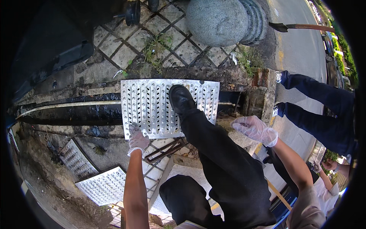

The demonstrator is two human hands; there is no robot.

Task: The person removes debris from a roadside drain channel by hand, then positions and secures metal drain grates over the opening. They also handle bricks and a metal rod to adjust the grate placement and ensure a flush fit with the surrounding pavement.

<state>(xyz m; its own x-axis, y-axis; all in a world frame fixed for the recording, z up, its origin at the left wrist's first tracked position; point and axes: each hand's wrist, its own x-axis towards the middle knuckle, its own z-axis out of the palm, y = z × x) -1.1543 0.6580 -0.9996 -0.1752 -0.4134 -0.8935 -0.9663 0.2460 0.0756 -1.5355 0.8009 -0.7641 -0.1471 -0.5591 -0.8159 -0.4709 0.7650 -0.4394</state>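
Observation:
A silver perforated metal drain cover (152, 110), with raised bumps and slots, lies across a dark open drainage channel (76, 114). My left hand (138, 139), in a clear plastic glove, rests at the cover's near left corner, fingers stretched over its top surface. Whether the thumb grips underneath is hidden. My foot in a black shoe (181, 100) stands on the middle of the cover. Off to the right, my gloved right hand (255, 129) hangs in the air, apart from the cover, with its fingers loosely extended and nothing visible in them.
A pale pipe (72, 105) runs along the channel. Two more perforated covers (103, 185) lie at the near left. Rusty metal bars (166, 150) sit by the near edge. Beyond the channel stands a round stone bollard (215, 21), with a shovel (301, 27) behind. People stand at the right.

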